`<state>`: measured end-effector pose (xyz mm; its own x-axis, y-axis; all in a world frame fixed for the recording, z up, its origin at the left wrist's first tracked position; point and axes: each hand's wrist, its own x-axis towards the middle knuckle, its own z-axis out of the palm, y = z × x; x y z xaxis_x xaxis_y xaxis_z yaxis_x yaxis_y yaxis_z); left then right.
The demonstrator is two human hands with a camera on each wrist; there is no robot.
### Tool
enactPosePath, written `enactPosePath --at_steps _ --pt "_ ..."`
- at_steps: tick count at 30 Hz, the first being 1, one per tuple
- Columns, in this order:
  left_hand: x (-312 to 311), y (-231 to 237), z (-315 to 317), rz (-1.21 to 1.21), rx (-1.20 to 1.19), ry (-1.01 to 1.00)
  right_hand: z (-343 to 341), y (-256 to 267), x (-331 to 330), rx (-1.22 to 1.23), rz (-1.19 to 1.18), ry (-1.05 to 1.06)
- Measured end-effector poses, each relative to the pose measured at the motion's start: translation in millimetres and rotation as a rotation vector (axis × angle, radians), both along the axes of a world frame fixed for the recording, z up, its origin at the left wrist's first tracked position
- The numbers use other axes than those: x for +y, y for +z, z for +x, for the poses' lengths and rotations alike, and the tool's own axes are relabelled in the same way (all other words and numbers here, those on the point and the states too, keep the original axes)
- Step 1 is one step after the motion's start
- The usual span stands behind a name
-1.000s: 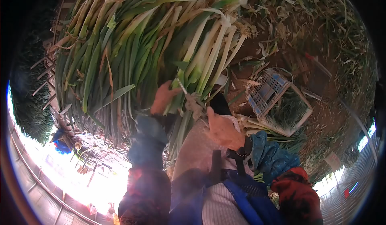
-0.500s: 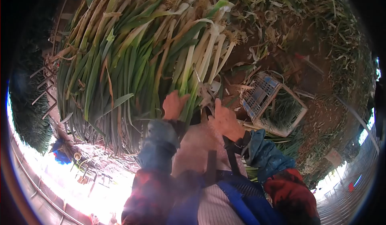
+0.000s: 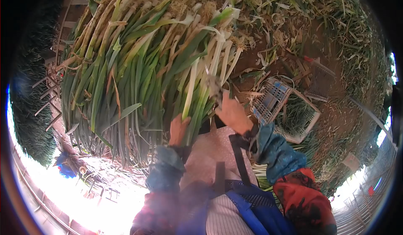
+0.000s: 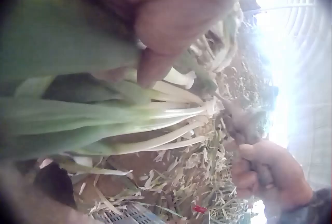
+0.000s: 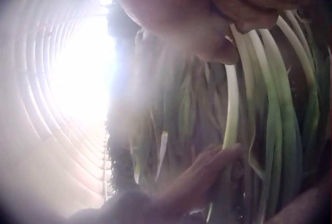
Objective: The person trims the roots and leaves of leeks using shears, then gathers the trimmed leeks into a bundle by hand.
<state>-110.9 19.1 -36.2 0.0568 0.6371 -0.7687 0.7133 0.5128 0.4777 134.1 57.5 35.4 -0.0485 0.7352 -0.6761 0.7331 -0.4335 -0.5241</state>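
Note:
My left hand [image 3: 178,131] grips a leek [image 3: 191,88] by its green part, the pale stem pointing away from me. In the right wrist view, the thumb and fingers close around that leek [image 5: 231,99]. Beside it, to the right, my right hand [image 3: 234,114] holds a grey tool [image 3: 215,87] with a thin light tip near the leek stems. Its fingers curl round the tool in the left wrist view, where the tool is blurred. A thick layer of leeks [image 3: 138,75] lies ahead and left of both hands, roots at the far end.
A blue and white plastic crate [image 3: 296,113] holding green leaves lies tipped to the right. Leaf scraps [image 3: 357,46] cover the ground at the far right. A metal rack [image 3: 50,96] stands along the left side. A pale apron [image 3: 210,151] covers my lap.
The left hand has shifted toward the right and now grips one leek with its pale stem standing out. My right hand has moved slightly away from my body with the grey tool.

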Motion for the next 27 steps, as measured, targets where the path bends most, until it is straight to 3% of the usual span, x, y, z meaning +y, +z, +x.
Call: enactPosePath --at_steps 4,12,18,21,24,26,27 --pt "-43.8 19.0 -16.6 -0.130 0.036 0.072 -17.5 30.3 -43.8 0.051 -0.047 0.062" --pt "-63.2 39.5 -19.3 -0.141 -0.030 0.219 -32.6 -19.3 -28.0 -0.054 -0.001 0.066" --pt "-68.6 39.4 -19.3 -0.104 -0.080 0.276 -39.6 25.0 -72.9 0.045 -0.118 0.227" --pt "-64.0 30.2 -18.1 -0.031 -0.083 0.208 -34.2 21.9 -62.6 -0.021 -0.157 0.135" --pt "-32.2 21.4 -2.8 0.005 -0.068 0.203 -32.2 42.1 -40.7 -0.035 0.006 0.123" --pt "-21.2 -19.9 10.6 0.263 -0.171 0.149 -36.7 45.8 -46.0 -0.023 0.014 0.216" --pt "-5.8 -29.5 23.3 0.259 -0.199 0.074 -38.5 45.4 -47.4 -0.017 0.021 0.265"
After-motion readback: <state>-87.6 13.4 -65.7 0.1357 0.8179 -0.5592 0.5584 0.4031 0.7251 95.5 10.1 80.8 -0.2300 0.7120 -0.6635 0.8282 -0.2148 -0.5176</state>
